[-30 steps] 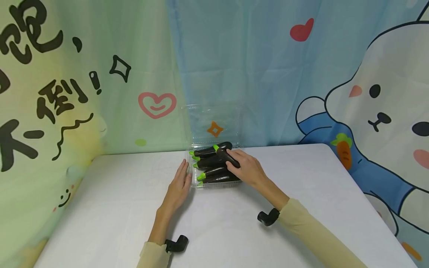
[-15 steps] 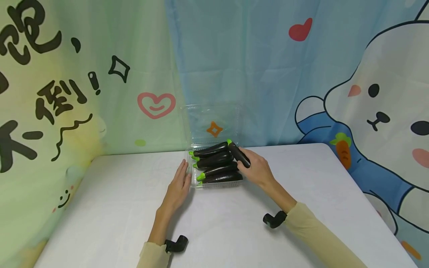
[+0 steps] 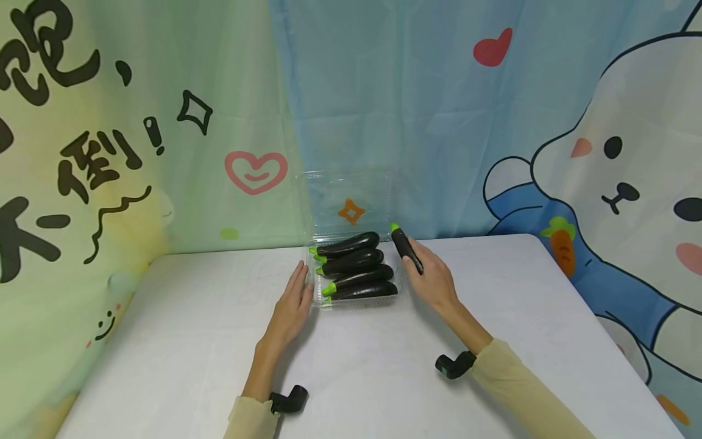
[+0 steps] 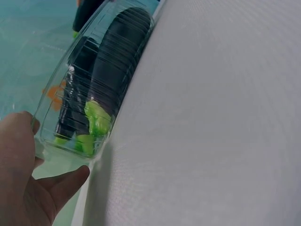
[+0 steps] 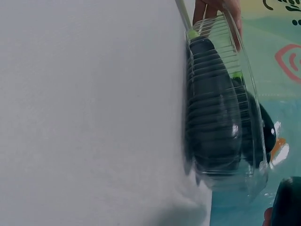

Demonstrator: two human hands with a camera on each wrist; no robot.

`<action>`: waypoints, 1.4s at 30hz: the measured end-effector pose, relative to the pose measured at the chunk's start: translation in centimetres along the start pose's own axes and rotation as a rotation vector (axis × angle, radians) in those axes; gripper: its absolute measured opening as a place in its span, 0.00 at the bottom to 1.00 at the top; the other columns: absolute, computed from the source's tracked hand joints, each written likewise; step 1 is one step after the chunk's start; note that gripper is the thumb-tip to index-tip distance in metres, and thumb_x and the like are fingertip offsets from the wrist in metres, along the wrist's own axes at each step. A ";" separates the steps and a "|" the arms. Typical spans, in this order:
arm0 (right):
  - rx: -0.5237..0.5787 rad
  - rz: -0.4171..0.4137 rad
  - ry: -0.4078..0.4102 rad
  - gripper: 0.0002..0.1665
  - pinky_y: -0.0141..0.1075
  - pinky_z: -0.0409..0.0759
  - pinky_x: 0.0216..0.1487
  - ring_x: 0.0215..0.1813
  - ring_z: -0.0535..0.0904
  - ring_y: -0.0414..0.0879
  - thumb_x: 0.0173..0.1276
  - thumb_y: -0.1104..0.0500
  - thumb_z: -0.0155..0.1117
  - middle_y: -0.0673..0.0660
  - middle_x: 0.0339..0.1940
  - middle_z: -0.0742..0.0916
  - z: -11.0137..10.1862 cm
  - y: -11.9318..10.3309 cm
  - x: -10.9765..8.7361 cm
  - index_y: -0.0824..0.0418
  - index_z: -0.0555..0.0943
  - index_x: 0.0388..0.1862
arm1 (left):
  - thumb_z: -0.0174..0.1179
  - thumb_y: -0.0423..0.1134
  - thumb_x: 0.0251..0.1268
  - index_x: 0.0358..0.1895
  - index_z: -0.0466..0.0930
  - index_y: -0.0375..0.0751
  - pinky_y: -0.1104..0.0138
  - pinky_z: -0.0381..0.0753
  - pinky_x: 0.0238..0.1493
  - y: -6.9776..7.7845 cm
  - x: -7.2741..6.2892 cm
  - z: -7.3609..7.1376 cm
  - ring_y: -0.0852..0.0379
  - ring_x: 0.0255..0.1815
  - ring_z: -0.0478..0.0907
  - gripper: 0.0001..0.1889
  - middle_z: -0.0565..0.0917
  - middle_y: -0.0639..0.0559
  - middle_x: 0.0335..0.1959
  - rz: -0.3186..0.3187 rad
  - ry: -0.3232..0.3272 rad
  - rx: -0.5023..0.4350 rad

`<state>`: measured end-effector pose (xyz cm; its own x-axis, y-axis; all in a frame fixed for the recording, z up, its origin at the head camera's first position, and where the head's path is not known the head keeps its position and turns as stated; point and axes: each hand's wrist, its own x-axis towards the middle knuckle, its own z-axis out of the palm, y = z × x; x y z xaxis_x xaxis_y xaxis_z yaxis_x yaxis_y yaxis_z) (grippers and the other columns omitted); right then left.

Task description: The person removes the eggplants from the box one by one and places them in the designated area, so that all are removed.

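In the head view, several dark eggplants (image 3: 353, 262) with green stems lie side by side in a clear plastic box (image 3: 356, 303). My right hand (image 3: 433, 277) grips a separate eggplant (image 3: 404, 245) just right of the box, its stem pointing up and away. That held eggplant (image 5: 288, 205) is partly visible at the lower right of the right wrist view. My left hand (image 3: 290, 308) lies along the left side of the box with fingers straight. In the left wrist view, the left hand (image 4: 28, 174) is at the end of the box, thumb apart from the fingers.
The clear lid (image 3: 331, 195) stands raised behind the box, against a printed curtain (image 3: 439, 122). A white table (image 3: 362, 372) extends around the box. Each wrist wears a black camera mount, such as the one on the right (image 3: 455, 364).
My right hand has lifted an eggplant off the others and carried it rightward, out past the box's right side. The left hand stays in place.
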<state>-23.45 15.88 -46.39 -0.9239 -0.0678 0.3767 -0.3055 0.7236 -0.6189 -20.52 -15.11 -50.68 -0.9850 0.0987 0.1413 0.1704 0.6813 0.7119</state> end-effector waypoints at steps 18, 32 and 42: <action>0.042 0.210 0.004 0.31 0.54 0.74 0.55 0.59 0.77 0.60 0.71 0.54 0.49 0.64 0.66 0.78 0.6 3.3 0.1 0.60 0.67 0.72 | 0.37 0.50 0.79 0.77 0.52 0.44 0.49 0.58 0.76 0.1 -0.1 0.0 0.49 0.79 0.53 0.29 0.52 0.52 0.80 0.033 0.022 -0.013; 0.085 0.148 -0.075 0.32 0.59 0.67 0.68 0.70 0.67 0.66 0.75 0.56 0.51 0.71 0.70 0.70 2.1 4.9 0.2 0.70 0.63 0.72 | 0.37 0.49 0.79 0.77 0.53 0.43 0.51 0.57 0.77 0.1 0.0 -0.1 0.50 0.79 0.53 0.29 0.52 0.52 0.80 0.030 0.010 -0.005; 0.081 0.237 -0.058 0.35 0.57 0.69 0.65 0.66 0.69 0.66 0.73 0.53 0.55 0.72 0.68 0.70 2.7 4.3 0.4 0.70 0.62 0.73 | 0.38 0.48 0.79 0.77 0.52 0.44 0.52 0.56 0.77 0.0 0.0 -0.1 0.52 0.79 0.52 0.28 0.51 0.53 0.80 0.021 0.002 0.000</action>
<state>-25.72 17.09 -50.79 -0.9828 0.0567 0.1756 -0.0937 0.6667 -0.7394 -20.55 -15.15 -50.60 -0.9812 0.1116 0.1572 0.1908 0.6793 0.7086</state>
